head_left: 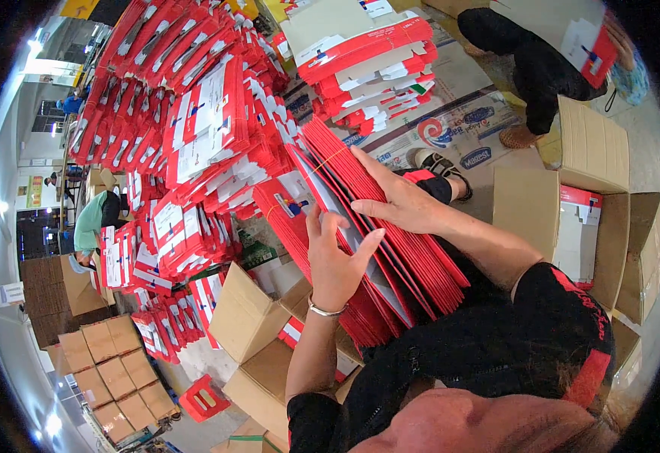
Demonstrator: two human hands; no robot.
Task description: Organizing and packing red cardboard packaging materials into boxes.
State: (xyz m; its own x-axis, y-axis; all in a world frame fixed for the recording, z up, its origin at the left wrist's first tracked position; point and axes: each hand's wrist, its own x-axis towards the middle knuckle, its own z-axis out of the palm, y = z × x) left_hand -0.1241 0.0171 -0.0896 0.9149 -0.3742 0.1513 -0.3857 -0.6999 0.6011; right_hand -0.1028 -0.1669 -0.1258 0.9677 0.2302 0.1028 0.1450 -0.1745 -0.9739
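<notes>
A thick bundle of flattened red cartons (413,260) leans in front of my body, with an elastic band across its upper end. My right hand (396,198) lies over the bundle's edges, its fingers stretched out and the thumb apart. My left hand (335,260), with a bracelet at the wrist, is raised at the bundle's left side; its fingers are bent and spread, with nothing visible between them. Beneath and beside that hand is another banded bundle of red cartons (281,210) with a white and blue printed face.
Tall piles of red and white flattened cartons (205,121) stand at left, another pile (367,57) ahead. Open brown boxes stand at right (526,208) and by my left arm (243,313). A co-worker in dark clothes (530,64) holds cartons at upper right. A red plastic stool (204,398) is lower left.
</notes>
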